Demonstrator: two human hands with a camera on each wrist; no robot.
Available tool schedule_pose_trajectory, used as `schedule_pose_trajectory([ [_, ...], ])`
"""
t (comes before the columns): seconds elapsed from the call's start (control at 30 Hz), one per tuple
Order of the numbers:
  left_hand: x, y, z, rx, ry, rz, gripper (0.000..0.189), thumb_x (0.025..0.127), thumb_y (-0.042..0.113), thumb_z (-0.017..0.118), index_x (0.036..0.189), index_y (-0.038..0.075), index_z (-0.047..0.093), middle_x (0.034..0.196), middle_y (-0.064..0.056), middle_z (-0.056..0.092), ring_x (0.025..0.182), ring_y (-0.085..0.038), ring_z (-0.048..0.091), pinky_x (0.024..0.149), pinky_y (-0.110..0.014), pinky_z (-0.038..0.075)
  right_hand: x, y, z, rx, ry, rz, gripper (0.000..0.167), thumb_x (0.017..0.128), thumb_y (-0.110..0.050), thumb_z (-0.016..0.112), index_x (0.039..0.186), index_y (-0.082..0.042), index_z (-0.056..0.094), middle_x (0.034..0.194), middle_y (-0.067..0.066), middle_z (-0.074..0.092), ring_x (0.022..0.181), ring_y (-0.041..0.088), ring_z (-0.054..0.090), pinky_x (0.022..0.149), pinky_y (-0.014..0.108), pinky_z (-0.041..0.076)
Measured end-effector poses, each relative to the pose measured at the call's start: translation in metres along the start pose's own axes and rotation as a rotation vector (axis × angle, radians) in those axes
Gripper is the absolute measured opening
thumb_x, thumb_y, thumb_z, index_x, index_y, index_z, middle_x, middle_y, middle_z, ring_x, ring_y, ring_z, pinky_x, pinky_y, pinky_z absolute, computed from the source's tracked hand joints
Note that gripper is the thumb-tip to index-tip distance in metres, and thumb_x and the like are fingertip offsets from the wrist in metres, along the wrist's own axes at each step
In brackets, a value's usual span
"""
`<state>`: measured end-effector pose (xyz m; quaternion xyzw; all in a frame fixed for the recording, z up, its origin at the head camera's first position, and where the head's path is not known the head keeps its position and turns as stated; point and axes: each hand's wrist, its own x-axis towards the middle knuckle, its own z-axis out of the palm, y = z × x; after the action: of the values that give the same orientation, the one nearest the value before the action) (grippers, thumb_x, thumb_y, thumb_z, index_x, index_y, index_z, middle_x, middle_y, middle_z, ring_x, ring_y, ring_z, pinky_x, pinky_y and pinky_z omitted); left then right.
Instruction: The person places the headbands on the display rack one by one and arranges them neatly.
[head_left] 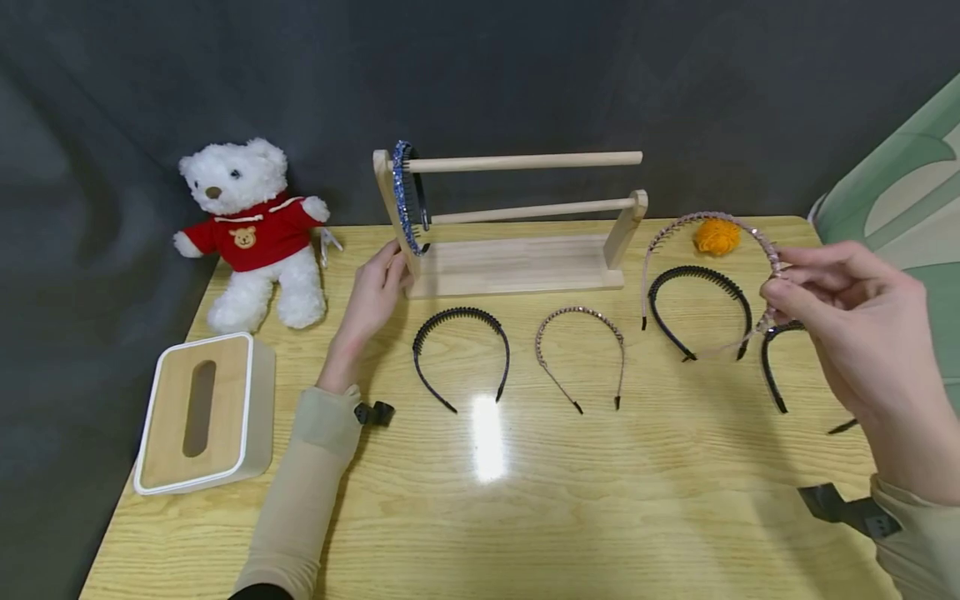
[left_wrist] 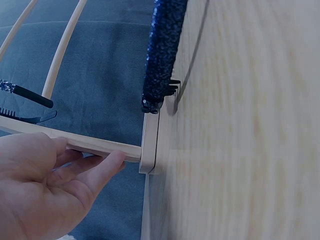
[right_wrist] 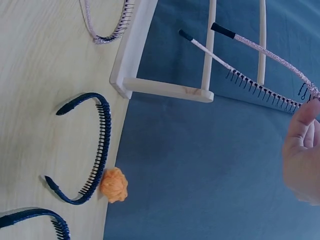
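My left hand (head_left: 375, 287) grips the left upright of a two-bar wooden display rack (head_left: 517, 265); in the left wrist view thumb and fingers are on either side of the wood (left_wrist: 132, 151). A blue sequined headband (head_left: 402, 196) hangs over the rack's bars at that end. Raised at the right, my right hand (head_left: 870, 325) pinches a pink beaded headband (head_left: 759, 234) by one side, its toothed arch upward in the head view. In the right wrist view this headband (right_wrist: 280, 59) overlaps the rack's bars, its black tips pointing toward them.
On the table before the rack lie a black headband (head_left: 461, 312) and a pink one (head_left: 577, 309). More dark headbands (head_left: 660, 321) lie at the right, near an orange flower-like ball (head_left: 716, 237). A white teddy bear (head_left: 258, 233) and a tissue box (head_left: 258, 408) stand at the left.
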<state>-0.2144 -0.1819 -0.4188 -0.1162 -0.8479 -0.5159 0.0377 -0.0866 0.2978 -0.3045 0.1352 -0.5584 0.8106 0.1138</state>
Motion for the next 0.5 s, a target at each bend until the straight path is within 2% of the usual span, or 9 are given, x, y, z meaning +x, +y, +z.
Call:
schedule_pose_trajectory([
  [0.27, -0.001, 0.001, -0.002, -0.006, -0.004, -0.017, 0.046, 0.119, 0.018, 0.039, 0.161, 0.002, 0.045, 0.153, -0.024, 0.055, 0.13, -0.041, 0.064, 0.105, -0.041, 0.062, 0.01, -0.003, 0.007, -0.085, 0.031, 0.003, 0.033, 0.092, 0.032, 0.058, 0.123, 0.023, 0.064, 0.098, 0.02, 0.078, 0.076, 0.024, 0.073, 0.066, 0.023, 0.066],
  [0.5, 0.0, 0.001, 0.001, -0.017, 0.004, -0.01, 0.044, 0.119, 0.014, 0.04, 0.16, 0.002, 0.048, 0.15, -0.026, 0.058, 0.13, -0.042, 0.064, 0.106, -0.042, 0.061, 0.02, -0.004, 0.013, -0.072, 0.044, -0.006, 0.033, 0.09, 0.033, 0.06, 0.121, 0.024, 0.065, 0.099, 0.02, 0.078, 0.074, 0.024, 0.073, 0.064, 0.023, 0.066],
])
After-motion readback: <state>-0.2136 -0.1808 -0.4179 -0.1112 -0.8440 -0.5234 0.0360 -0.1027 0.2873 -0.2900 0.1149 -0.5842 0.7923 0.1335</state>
